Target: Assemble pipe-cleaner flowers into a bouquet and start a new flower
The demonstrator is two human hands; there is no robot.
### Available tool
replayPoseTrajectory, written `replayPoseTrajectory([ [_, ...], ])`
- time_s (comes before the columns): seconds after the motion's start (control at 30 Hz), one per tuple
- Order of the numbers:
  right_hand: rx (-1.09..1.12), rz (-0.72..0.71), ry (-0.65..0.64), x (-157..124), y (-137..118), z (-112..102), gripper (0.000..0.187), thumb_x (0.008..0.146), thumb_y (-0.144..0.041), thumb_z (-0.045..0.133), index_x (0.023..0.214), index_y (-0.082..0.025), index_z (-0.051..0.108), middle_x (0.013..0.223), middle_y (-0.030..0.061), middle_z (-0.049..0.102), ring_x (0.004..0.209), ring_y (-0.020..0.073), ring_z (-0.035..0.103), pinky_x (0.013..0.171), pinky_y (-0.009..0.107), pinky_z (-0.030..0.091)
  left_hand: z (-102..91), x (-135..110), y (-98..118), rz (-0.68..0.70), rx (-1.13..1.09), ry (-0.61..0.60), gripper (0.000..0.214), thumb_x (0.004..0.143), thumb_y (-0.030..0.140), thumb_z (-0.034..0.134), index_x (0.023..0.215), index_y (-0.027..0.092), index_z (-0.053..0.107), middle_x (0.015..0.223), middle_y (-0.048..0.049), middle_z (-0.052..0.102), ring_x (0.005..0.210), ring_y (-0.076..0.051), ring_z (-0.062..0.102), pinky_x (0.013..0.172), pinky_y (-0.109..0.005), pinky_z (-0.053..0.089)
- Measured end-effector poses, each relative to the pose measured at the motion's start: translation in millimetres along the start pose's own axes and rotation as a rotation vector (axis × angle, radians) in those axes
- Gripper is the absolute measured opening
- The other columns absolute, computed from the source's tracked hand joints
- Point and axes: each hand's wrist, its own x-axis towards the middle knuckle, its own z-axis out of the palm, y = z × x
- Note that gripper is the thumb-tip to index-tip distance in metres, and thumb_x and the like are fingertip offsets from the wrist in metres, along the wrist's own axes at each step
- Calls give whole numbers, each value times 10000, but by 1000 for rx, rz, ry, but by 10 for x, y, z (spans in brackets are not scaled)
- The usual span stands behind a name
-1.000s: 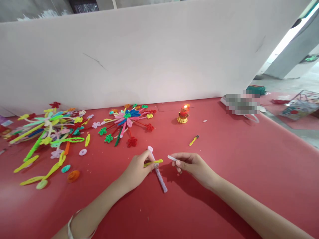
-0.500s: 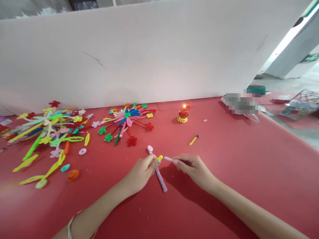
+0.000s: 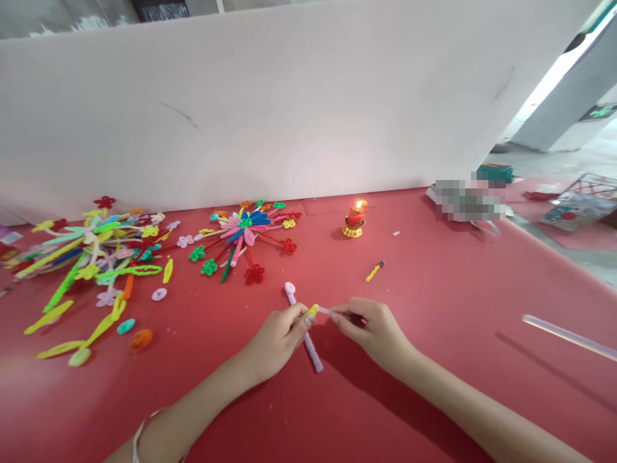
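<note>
My left hand (image 3: 279, 331) pinches a small yellow pipe-cleaner piece (image 3: 313, 310) between thumb and forefinger. Facing it, my right hand (image 3: 369, 321) grips a short translucent white glue stick (image 3: 325, 311), whose tip meets the yellow piece. Below the left fingers lies a twisted lilac pipe-cleaner stem (image 3: 313, 352) with a pale pink coil (image 3: 290, 288) at its far end; the fingers hide its middle. Beyond the hands a red candle (image 3: 355, 217) burns in a gold holder (image 3: 352, 230).
Pipe-cleaner flowers (image 3: 245, 225) and a bigger colourful heap (image 3: 91, 251) stand at left, with loose yellow loops (image 3: 51, 317) and coils nearby. A yellow twisted piece (image 3: 375, 271) lies right of centre. A long clear rod (image 3: 569, 335) juts in from the right, its shadow below. A white board (image 3: 289, 109) closes the back.
The glue stick's tip and the yellow piece have come together, where a small gap was before. A long clear rod has come into view at the right.
</note>
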Motion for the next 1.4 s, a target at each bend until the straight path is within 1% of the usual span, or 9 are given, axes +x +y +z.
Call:
replayPoseTrajectory([
  [0.2,-97,-201,109,-20,-3,23,192,824,-225,504,760,-171,678,580,-8,480,494,86,404,472,209,348,3,-5,23,16,-10,-14,327,904,458,346,775,177,453,527,76,340,475,-80,303,476,-212,224],
  [0.33,-135,-335,174,-30,34,51,156,805,-164,491,712,-167,617,588,-17,441,494,77,406,469,191,355,8,-13,20,15,-18,-8,327,899,459,360,753,179,444,521,76,338,469,-76,303,470,-210,218],
  [0.43,-181,-412,211,-35,40,70,153,798,-133,482,676,-171,566,580,-28,411,485,70,392,471,181,353,16,-15,10,11,-53,-1,325,890,466,377,743,181,432,523,77,340,464,-73,305,465,-208,219],
  [0.6,-296,-537,278,-36,17,88,194,809,-108,462,634,-180,509,548,-44,355,465,69,326,452,180,305,28,-16,3,9,-91,-3,317,885,460,391,741,181,436,520,79,333,457,-71,304,457,-205,220],
  [0.73,-399,-624,276,-41,45,96,205,824,-86,456,648,-182,498,548,-42,355,480,78,316,467,193,288,34,-17,6,9,-94,12,322,873,463,403,719,182,432,517,78,327,451,-70,294,447,-208,209],
  [0.97,-486,-675,271,-49,97,108,266,828,-45,431,601,-184,430,554,-38,329,500,92,263,482,213,255,33,-16,32,3,-90,8,330,860,462,423,690,180,430,502,80,315,444,-67,281,440,-210,190],
  [1.17,-530,-711,270,-53,82,88,273,839,-39,400,613,-182,454,555,-37,320,498,97,250,479,220,240,42,-18,10,-23,-183,-19,342,852,493,429,721,177,441,513,84,313,439,-62,278,436,-203,194],
  [1.3,-564,-686,217,-64,75,78,277,851,-50,386,626,-183,478,563,-29,342,499,99,266,487,226,249,34,-10,-11,-41,-233,-49,348,853,503,431,730,178,437,509,84,321,435,-63,271,433,-200,204],
  [1.4,-559,-683,216,-60,81,81,262,855,-56,385,663,-183,509,565,-27,352,498,101,281,489,225,255,21,-3,-25,-47,-252,-62,355,849,513,437,737,176,446,506,85,318,434,-63,263,432,-198,206],
])
